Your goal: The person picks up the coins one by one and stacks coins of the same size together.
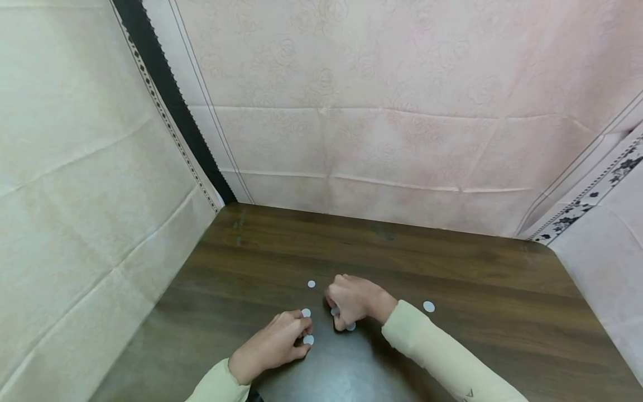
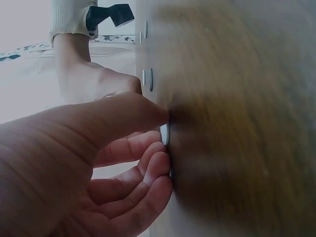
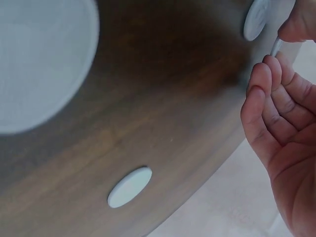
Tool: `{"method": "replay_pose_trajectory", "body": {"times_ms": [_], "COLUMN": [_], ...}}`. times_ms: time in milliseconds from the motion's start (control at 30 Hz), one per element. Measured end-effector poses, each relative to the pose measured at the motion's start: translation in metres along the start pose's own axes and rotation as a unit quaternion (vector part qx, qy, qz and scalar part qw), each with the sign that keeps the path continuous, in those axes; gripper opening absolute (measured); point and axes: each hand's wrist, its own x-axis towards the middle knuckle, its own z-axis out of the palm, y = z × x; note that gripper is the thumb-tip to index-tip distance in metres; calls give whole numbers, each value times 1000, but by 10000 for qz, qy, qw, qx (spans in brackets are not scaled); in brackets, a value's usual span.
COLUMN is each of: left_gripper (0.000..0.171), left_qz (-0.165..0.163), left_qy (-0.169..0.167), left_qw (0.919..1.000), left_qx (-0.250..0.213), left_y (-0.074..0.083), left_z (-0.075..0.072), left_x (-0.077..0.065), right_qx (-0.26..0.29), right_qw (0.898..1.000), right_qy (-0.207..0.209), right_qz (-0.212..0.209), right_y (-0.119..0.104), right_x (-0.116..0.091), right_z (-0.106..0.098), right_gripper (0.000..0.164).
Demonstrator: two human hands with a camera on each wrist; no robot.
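Grip Status: Right-Hand Disc (image 1: 335, 311) and Left-Hand Disc (image 1: 308, 340)

The right-hand disc is located just above or on the wooden table (image 1: 502, 279); whether it is lifted cannot be told. It is pinched between the thumb and fingers of the right hand (image 1: 354, 300). The left-hand disc is located at the table surface. It is grasped between the thumb and index finger of the left hand (image 1: 275, 341), with the remaining fingers curled beside it.

A third disc (image 1: 351, 326) is positioned just beside the right thumb. A fourth disc (image 1: 306, 312) is positioned at the far side of the left hand, next to the fingers. A fifth disc (image 1: 311, 283) is placed farther out, well clear of both hands. A sixth disc (image 1: 428, 306) is placed to the right, beyond the right sleeve (image 1: 442, 352). All six discs are white and round.

A black device (image 2: 116, 15) is seen at the right cuff in the left wrist view. The table is bordered by pale, creased sheeting (image 1: 382, 151), and a dark strip (image 1: 176, 106) is exposed at the far left corner
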Motion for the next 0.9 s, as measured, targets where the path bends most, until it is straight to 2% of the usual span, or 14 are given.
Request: {"method": "replay_pose_trajectory", "body": {"times_ms": [167,500,900], "left_gripper": [16,15,15], "left_qz": [8,-96,-101], "left_qy": [73,-24,67], "left_qw": [10000,9999,9997], "left_qx": [35,-87,-197], "left_y": [1,2,1], "left_z": [0,0,0], "left_x": [-1,0,0], "right_qx": [-14,-117,42], "right_qw": [9999,9990,9987], "right_qy": [138,276,361], "right_qz": [-101,-330,-368], "right_y": [-6,-19,-40], "right_x": [-3,-7,-9], "right_z": [2,7,12], "right_gripper": [26,25,25]}}
